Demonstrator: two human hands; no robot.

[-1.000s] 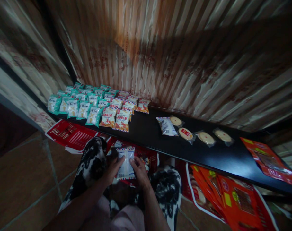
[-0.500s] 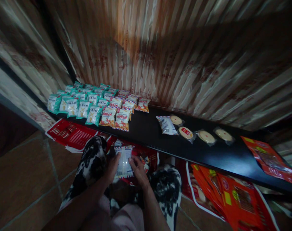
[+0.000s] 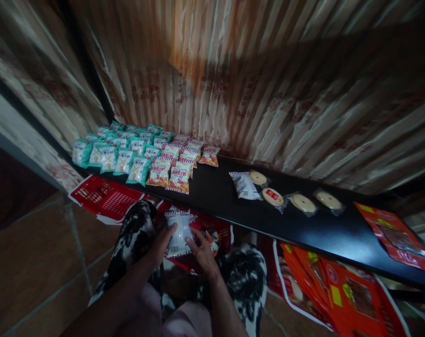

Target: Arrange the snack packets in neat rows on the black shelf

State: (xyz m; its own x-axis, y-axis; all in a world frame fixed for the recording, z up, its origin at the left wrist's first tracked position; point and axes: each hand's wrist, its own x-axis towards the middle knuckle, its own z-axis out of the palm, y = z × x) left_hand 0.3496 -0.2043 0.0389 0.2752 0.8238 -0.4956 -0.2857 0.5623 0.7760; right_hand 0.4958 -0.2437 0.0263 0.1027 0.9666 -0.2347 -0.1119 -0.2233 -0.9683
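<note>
Between my two hands is a small snack bag (image 3: 179,236), its whitish printed back facing up and striped edges at top and bottom. My left hand (image 3: 163,242) grips its left side, and my right hand (image 3: 200,248) has thumb and fingers on its right side. Below it, a red basket (image 3: 226,236) between my knees holds more bags, partly covered by my hands. On the black shelf ahead, orange-and-white snack bags (image 3: 179,177) lie beside rows of teal snack bags (image 3: 139,169). Another bag (image 3: 245,185) lies back side up, farther right.
Several round wrapped pastries (image 3: 303,203) and a flat orange packet (image 3: 396,236) lie on the black shelf (image 3: 212,192). Beneath its front edge stand a red basket (image 3: 105,196) at left and a basket of orange packets (image 3: 349,295) at right. A pleated curtain (image 3: 212,70) hangs behind.
The bag in my hands has tilted slightly, and my right fingers have shifted a little along its edge. The view has moved slightly; the shelf goods are unchanged.
</note>
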